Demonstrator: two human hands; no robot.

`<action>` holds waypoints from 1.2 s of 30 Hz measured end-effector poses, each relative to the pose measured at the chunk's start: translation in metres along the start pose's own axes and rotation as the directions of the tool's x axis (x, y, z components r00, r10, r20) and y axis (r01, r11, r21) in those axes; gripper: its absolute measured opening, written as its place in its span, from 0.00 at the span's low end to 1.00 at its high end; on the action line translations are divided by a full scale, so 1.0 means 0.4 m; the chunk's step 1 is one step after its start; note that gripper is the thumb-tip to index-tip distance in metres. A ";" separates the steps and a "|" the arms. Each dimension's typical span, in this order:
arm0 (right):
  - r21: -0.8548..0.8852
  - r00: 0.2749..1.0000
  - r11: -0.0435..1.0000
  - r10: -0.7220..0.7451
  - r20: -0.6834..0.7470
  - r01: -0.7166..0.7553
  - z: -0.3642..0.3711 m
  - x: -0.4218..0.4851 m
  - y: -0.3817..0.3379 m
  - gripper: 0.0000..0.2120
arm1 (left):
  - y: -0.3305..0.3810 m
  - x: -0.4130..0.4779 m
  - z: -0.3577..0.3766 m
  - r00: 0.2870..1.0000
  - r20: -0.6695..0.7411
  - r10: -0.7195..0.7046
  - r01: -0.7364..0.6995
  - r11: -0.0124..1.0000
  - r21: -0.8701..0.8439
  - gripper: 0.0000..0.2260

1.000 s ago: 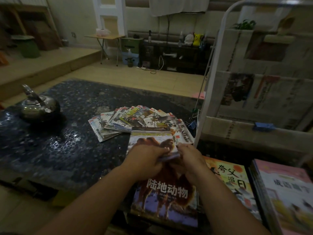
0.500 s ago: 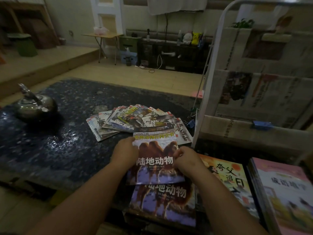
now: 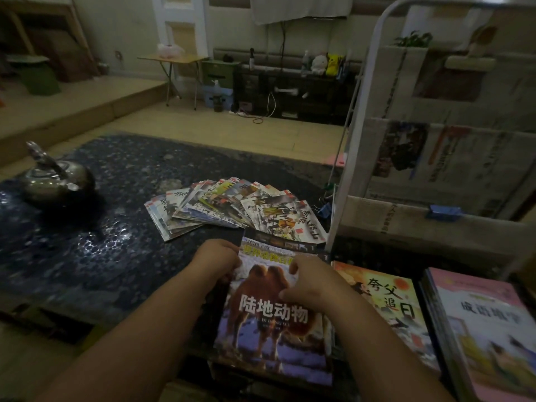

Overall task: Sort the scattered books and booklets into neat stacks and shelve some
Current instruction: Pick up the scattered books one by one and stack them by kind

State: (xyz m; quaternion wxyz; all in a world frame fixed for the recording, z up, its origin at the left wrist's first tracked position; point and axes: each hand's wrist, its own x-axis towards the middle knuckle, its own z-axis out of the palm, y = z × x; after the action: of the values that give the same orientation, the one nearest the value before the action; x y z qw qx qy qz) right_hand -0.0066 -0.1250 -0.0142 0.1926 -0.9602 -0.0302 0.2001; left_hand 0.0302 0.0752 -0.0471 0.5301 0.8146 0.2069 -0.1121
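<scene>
At lower centre of the frame, we find the fingers of the left hand [image 3: 216,261] curled round the upper left edge of the camel book [image 3: 272,320]. The right hand [image 3: 311,281] has its fingers bent onto the cover, gripping it. This book lies flat at the near edge of the dark table [image 3: 87,256], on a pile whose edges show along its right side. Just right of it lie an orange book [image 3: 385,309] and then a pink book [image 3: 487,329]. Above the hands, the fanned booklets [image 3: 232,207] are spread on the table. A kettle [image 3: 55,181] stands at centre left, and a white rack [image 3: 359,140] hung with newspapers fills the right.
</scene>
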 end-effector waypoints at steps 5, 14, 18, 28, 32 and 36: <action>-0.054 0.985 0.984 -0.172 -0.013 0.171 0.044 0.007 -0.012 0.50 | 0.004 -0.009 0.004 0.999 0.032 0.036 -0.039 0.995 0.096 0.10; -0.134 0.984 0.974 -0.176 0.040 0.180 0.077 0.023 -0.002 0.55 | -0.008 -0.006 0.025 0.994 0.053 0.096 -0.105 0.977 0.187 0.07; -0.155 0.987 0.975 -0.159 0.033 0.162 0.073 0.022 -0.001 0.53 | -0.006 -0.010 0.030 0.991 0.062 0.117 -0.127 0.968 0.216 0.06; -0.112 0.992 0.986 -0.118 0.043 0.123 0.065 0.025 0.009 0.56 | 0.024 -0.043 0.034 0.983 0.180 -0.046 -0.005 0.962 0.272 0.11; -0.144 0.992 0.983 -0.107 0.060 0.115 0.064 0.029 0.016 0.57 | 0.024 -0.045 0.031 0.976 0.214 -0.030 -0.034 0.957 0.289 0.11; -0.154 0.993 0.982 -0.102 0.062 0.111 0.064 0.031 0.014 0.58 | 0.013 -0.040 0.033 0.981 0.194 -0.015 -0.043 0.956 0.289 0.11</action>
State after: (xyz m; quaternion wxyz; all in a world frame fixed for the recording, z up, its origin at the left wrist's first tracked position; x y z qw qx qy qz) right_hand -0.0052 -0.1195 -0.0426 0.1260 -0.9637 -0.1024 0.2121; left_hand 0.0189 0.0580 -0.0418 0.4225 0.8705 0.1297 -0.2164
